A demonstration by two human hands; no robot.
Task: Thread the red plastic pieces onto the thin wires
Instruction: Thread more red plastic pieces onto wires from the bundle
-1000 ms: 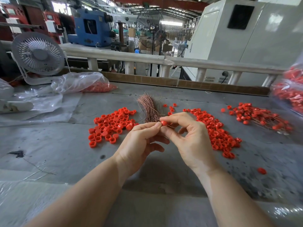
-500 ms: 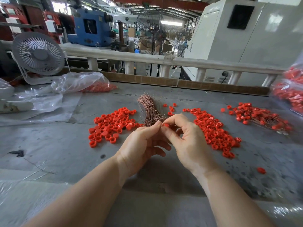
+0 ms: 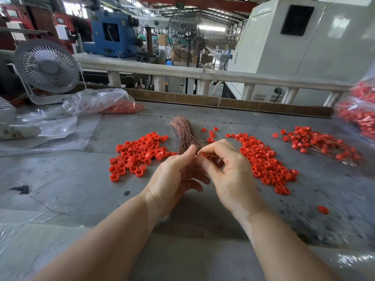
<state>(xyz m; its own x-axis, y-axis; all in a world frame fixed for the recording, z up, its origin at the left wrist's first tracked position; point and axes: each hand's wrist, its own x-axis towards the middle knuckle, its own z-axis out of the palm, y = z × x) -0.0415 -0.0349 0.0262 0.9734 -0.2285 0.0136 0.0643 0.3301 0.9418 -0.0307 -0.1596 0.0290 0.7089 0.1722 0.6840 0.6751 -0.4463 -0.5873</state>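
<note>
My left hand point(image 3: 174, 175) and my right hand point(image 3: 229, 171) meet over the grey table, just in front of a bundle of thin copper wires point(image 3: 183, 131). A small red plastic piece point(image 3: 202, 154) is pinched between my right thumb and forefinger. My left thumb and fingertips pinch at the near end of the wires, right beside that piece; the single wire between them is too thin to make out. One heap of red pieces point(image 3: 138, 153) lies to the left, another heap of red pieces point(image 3: 263, 161) to the right. Pieces on wires point(image 3: 322, 142) lie at the far right.
A white desk fan point(image 3: 46, 67) and clear plastic bags point(image 3: 97, 102) sit at the back left. A bag of red parts point(image 3: 359, 114) is at the right edge. One stray red piece point(image 3: 323, 209) lies near right. A cardboard strip point(image 3: 223, 101) borders the table's far edge.
Both hands have moved slightly away from me toward the wire bundle, and the pinched red piece went with them. The heaps have not moved.
</note>
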